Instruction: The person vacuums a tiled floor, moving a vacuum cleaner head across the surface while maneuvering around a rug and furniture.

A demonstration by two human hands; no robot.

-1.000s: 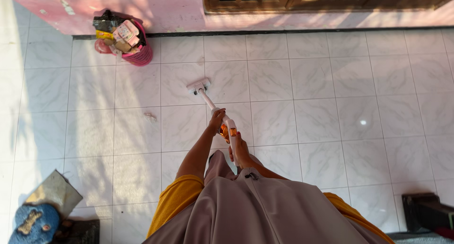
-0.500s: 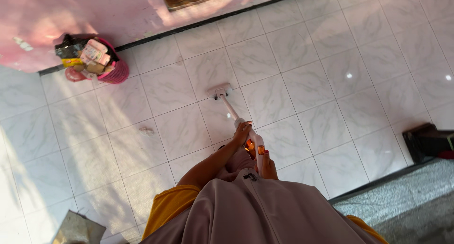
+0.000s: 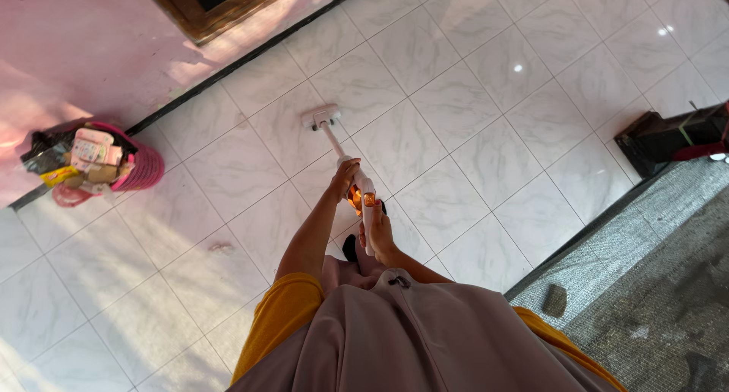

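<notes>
Gripping one slim white stick vacuum [image 3: 363, 202], I have my left hand [image 3: 345, 179] curled around the upper tube and my right hand [image 3: 380, 236] wrapped around the handle below its orange part, fingers closed on hard smooth plastic. Its flat head [image 3: 320, 118] rests on the glossy marbled white tile floor [image 3: 486, 141]. Left of the vacuum, one pink ribbed basket [image 3: 140, 168] stuffed with packets sits against the pink wall [image 3: 83, 50]. Right of it lies rough grey concrete [image 3: 653, 286].

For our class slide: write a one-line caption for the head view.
Both hands, left hand ahead of right hand, grip a white stick vacuum on a white tiled floor.
</notes>
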